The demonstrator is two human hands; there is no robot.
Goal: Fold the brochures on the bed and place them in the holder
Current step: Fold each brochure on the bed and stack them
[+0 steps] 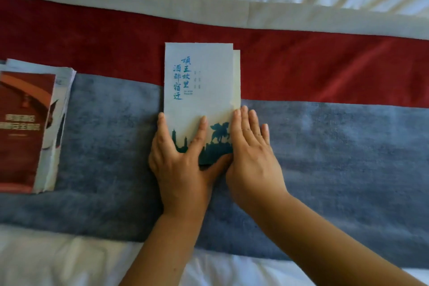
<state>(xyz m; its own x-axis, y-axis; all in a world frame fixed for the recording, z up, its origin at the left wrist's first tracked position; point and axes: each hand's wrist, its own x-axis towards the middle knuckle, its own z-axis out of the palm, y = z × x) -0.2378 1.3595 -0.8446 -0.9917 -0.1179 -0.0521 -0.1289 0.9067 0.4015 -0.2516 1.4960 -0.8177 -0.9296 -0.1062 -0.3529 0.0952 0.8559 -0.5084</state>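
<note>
Both hands, left hand (pixel 180 158) and right hand (pixel 251 153), flatten brochure's (pixel 198 81) right edge.

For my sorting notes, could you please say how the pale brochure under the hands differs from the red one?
The pale brochure bears teal lettering and a dark skyline; the red brochure has pale lettering. The pale brochure lies alone; the red brochure tops a stack. The left hand and right hand press the pale brochure; the red brochure is untouched. Both lie flat.
</note>
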